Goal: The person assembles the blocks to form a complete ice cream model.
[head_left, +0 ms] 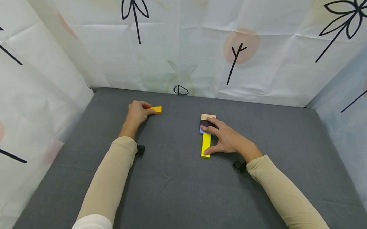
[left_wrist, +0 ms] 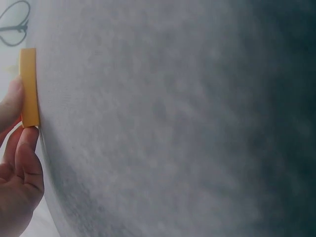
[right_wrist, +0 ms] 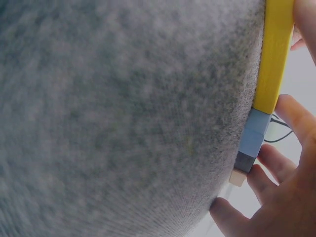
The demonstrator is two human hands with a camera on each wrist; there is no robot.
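Observation:
My left hand (head_left: 138,112) is at the far left of the table, pinching a small orange-yellow block (head_left: 157,110) between thumb and fingers. In the left wrist view that block (left_wrist: 29,89) appears as a narrow bar, with a sliver of red beside the fingers, mostly hidden. Right of centre, my right hand (head_left: 227,137) spreads over a row of blocks. Its thumb touches the near end of a long yellow block (head_left: 206,141); other fingers rest at the light blue blocks (right_wrist: 253,133), the dark block (right_wrist: 244,162) and the beige block (head_left: 208,117).
A grey cloth covers the table (head_left: 173,190). White patterned curtains (head_left: 180,52) rise along its back and sides. A small black device (head_left: 140,150) sits at the left wrist and another black device (head_left: 239,166) at the right.

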